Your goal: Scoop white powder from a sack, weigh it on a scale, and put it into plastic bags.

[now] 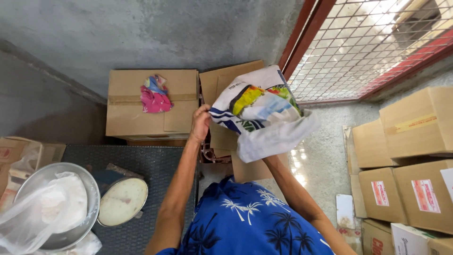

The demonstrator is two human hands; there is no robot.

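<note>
Nearest you is your blue shirt printed with white palm trees (245,222), both forearms reaching away from it. Your left hand (200,123) pinches the near-left edge of a white woven plastic sack with blue stripes and a bright yellow-and-green print (264,113), held up in the air over the open brown cardboard box (226,85) at the far wall. Your right hand is hidden under the sack's drooping white hem, so you cannot tell its grip. That sack looks light, limp and a little slick; it folds and sags wherever it is unsupported, so the hemmed mouth edge seems the surest place to hold.

Far left sits a closed cardboard carton (151,104) with a crumpled pink and blue cloth (154,94) on top. Near left, a round steel bowl (87,189) holds a thin clear plastic bag of white powder (47,203), beside a scale's round dial (122,202). Stacked taped cartons (410,160) stand right.
</note>
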